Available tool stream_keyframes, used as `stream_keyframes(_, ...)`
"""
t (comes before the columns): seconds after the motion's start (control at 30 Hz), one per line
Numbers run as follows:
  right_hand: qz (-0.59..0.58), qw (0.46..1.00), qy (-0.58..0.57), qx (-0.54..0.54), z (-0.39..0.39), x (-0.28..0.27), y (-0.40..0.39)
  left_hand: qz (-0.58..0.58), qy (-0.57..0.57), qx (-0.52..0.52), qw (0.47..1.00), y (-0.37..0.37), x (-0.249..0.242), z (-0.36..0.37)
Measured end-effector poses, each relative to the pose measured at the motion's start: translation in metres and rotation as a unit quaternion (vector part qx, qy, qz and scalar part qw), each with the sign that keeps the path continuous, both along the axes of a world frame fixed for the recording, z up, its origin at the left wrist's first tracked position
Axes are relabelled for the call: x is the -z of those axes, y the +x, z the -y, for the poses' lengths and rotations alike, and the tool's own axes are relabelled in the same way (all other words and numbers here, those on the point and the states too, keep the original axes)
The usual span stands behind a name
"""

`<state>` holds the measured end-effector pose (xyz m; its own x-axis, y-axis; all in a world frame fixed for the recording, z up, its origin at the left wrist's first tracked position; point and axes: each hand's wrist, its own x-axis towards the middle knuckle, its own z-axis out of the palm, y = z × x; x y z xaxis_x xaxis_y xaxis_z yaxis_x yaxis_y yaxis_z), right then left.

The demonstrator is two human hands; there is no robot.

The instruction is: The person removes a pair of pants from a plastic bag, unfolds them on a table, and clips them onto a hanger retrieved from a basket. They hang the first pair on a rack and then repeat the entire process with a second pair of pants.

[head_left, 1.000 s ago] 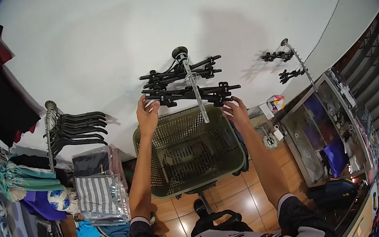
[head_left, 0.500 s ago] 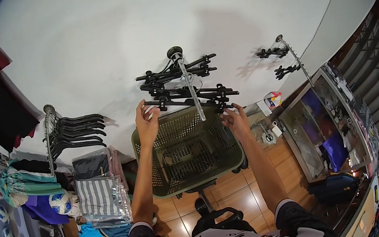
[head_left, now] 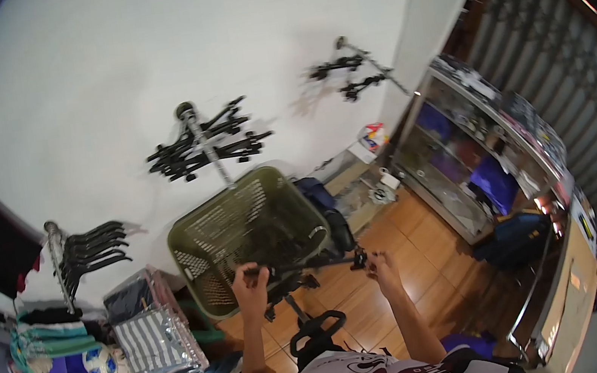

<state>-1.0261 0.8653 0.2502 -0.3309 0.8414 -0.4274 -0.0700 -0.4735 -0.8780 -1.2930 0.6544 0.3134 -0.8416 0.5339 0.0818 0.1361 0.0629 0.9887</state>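
"Where's the black hanger [head_left: 313, 265]?"
"Between my hands, crossing my view of the green basket [head_left: 198, 258]'s near side."
"And the grip?"
"Left hand [head_left: 250, 289] clamped on one end, right hand [head_left: 384, 272] pinching the other."

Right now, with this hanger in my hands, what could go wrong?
Your left hand and right hand hold the clip hanger near its ends, so if one slips, that end could swing down. In view, the bar crosses the green basket's near side, so a clip might catch its rim if you lower it. The wall-rail hangers sit bunched; their clips could tangle if you pull one.
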Motion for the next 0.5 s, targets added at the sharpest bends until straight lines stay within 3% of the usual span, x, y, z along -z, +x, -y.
stream_keyframes(0.1, 0.026, 0.997, -0.030, 0.073, 0.038, 0.008, 0.125, 0.090, -0.014, 0.110, 0.990, 0.083, 0.016, -0.007)
stream_keyframes(0.13, 0.030, 0.993, -0.036, 0.106, 0.051, 0.013, 0.166, 0.078, -0.067, 0.157, 0.982, 0.111, 0.004, -0.009)
stream_keyframes(0.23, 0.029, 0.978, -0.039, 0.203, 0.100, 0.021, 0.288, 0.051, -0.031, 0.285, 0.957, 0.195, 0.028, -0.029)
stream_keyframes(0.5, 0.030, 0.886, 0.043, 0.461, 0.247, -0.010, 0.532, 0.085, -0.006, 0.545, 0.834, 0.448, 0.017, -0.066)
